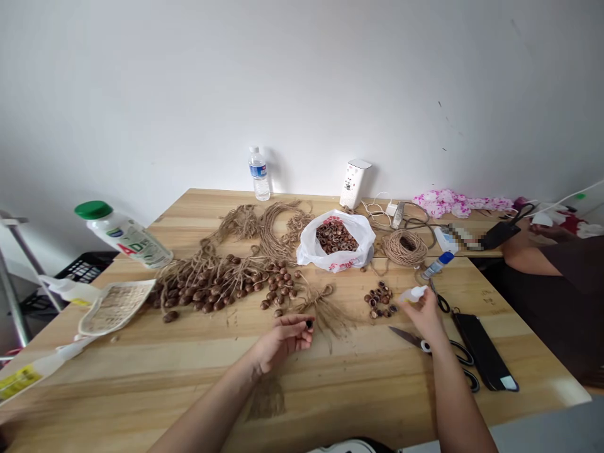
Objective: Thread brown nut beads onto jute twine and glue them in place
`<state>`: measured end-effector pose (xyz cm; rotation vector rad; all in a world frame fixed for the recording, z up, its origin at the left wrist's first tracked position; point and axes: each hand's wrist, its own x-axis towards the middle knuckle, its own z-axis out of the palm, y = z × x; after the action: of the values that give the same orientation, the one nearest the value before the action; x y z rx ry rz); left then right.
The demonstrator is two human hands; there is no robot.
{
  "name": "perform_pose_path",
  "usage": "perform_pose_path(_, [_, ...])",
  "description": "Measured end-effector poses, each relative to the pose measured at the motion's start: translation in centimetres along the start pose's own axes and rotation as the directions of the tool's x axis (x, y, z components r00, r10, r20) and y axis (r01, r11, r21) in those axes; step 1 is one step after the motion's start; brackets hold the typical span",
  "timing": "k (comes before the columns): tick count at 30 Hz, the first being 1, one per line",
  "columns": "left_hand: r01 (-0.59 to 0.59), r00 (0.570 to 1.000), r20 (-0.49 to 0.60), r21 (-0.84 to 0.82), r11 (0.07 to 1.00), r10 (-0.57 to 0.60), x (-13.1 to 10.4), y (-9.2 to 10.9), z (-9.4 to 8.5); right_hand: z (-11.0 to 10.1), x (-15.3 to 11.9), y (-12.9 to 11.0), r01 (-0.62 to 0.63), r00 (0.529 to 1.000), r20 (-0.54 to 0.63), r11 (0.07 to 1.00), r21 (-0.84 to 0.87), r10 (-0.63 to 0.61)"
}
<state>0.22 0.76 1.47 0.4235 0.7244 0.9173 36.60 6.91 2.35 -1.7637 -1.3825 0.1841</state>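
Observation:
Near the middle of the wooden table, my left hand pinches a small dark shell piece between thumb and fingertips. My right hand is closed around a small bottle with a white tip, held tilted just right of a group of loose shell halves. Beyond my left hand lies a knotted bundle of twine strands. Brown nuts tied on strings are heaped to the left. A white plastic bag full of cut shell rings stands behind, beside a coil of twine.
Scissors and a black case lie by my right forearm. A glue stick stands behind that hand. At the left are a green-capped bottle and a woven tray. Another person's arm rests at the right.

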Motion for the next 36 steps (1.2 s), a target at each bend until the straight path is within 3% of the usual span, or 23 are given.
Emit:
perform_pose_path(1, [-0.033, 0.999, 0.0, -0.026, 0.999, 0.033, 0.1, 0.0, -0.1, -0.9, -0.4, -1.0, 0.026, 0.992, -0.123, 0.998, -0.061, -0.033])
perform_pose_path(3, [-0.078, 0.997, 0.01, -0.069, 0.994, 0.079, 0.4, 0.0, -0.3, -2.2, -1.6, -3.6, 0.138, 0.907, -0.371, 0.972, -0.188, -0.2])
perform_pose_path(4, [-0.092, 0.996, 0.016, -0.088, 0.992, 0.093, 0.5, 0.0, -0.4, -2.5, -2.3, -5.2, 0.236, 0.845, -0.435, 0.947, -0.219, -0.311])
perform_pose_path(5, [-0.101, 0.994, 0.022, -0.106, 0.989, 0.104, 0.7, -0.1, -0.4, -2.4, -3.1, -6.8, 0.387, 0.809, -0.39, 0.898, -0.211, -0.44])
perform_pose_path(6, [-0.104, 0.994, 0.031, -0.124, 0.987, 0.108, 0.8, -0.2, -0.4, -2.0, -3.9, -8.4, 0.566, 0.779, -0.226, 0.811, -0.149, -0.585])
perform_pose_path(7, [-0.104, 0.993, 0.042, -0.141, 0.985, 0.111, 0.9, -0.3, -0.4, -1.3, -4.7, -9.9, 0.715, 0.699, 0.016, 0.699, -0.032, -0.715])
perform_pose_path(8, [-0.106, 0.992, 0.052, -0.156, 0.982, 0.116, 1.0, -0.4, -0.5, -0.3, -5.4, -11.3, 0.803, 0.546, 0.278, 0.588, 0.098, -0.791])
perform_pose_path(9, [-0.11, 0.991, 0.063, -0.169, 0.979, 0.122, 1.1, -0.4, -0.5, 0.8, -6.0, -12.4, 0.852, 0.335, 0.464, 0.475, 0.223, -0.82])
perform_pose_path(10, [-0.117, 0.989, 0.073, -0.179, 0.977, 0.131, 1.1, -0.5, -0.5, 2.0, -6.5, -13.3, 0.865, 0.165, 0.573, 0.397, 0.307, -0.803])
perform_pose_path(11, [-0.124, 0.986, 0.082, -0.187, 0.974, 0.142, 1.1, -0.5, -0.6, 3.1, -6.9, -14.0, 0.868, 0.048, 0.644, 0.351, 0.351, -0.764])
perform_pose_path(13, [-0.139, 0.982, 0.096, -0.203, 0.969, 0.161, 1.2, -0.5, -0.6, 5.1, -7.4, -14.6, 0.869, -0.033, 0.749, 0.352, 0.349, -0.662])
perform_pose_path(16, [-0.135, 0.982, 0.1, -0.223, 0.965, 0.16, 1.3, -0.4, -0.8, 7.1, -7.5, -14.4, 0.833, -0.035, 0.829, 0.442, 0.332, -0.558])
perform_pose_path(20, [-0.109, 0.986, 0.103, -0.213, 0.971, 0.133, 1.4, -0.3, -0.9, 8.1, -7.1, -13.6, 0.724, 0.033, 0.826, 0.583, 0.368, -0.562])
perform_pose_path(24, [-0.115, 0.987, 0.09, -0.193, 0.974, 0.134, 1.3, -0.3, -0.7, 8.1, -6.6, -13.2, 0.586, 0.151, 0.778, 0.689, 0.426, -0.61])
perform_pose_path(28, [-0.141, 0.985, 0.078, -0.164, 0.976, 0.156, 1.2, -0.5, -0.6, 8.2, -6.3, -13.4, 0.426, 0.325, 0.698, 0.757, 0.495, -0.638])
perform_pose_path(31, [-0.151, 0.985, 0.059, -0.125, 0.981, 0.159, 1.1, -0.6, -0.5, 8.5, -6.5, -13.7, 0.354, 0.45, 0.611, 0.758, 0.547, -0.651])
perform_pose_path(33, [-0.157, 0.986, 0.047, -0.102, 0.982, 0.162, 1.1, -0.7, -0.5, 8.5, -6.7, -14.0, 0.332, 0.488, 0.577, 0.75, 0.572, -0.655])
perform_pose_path(36, [-0.161, 0.986, 0.031, -0.078, 0.984, 0.164, 1.0, -0.9, -0.5, 8.5, -6.9, -14.4, 0.311, 0.496, 0.575, 0.751, 0.582, -0.651])
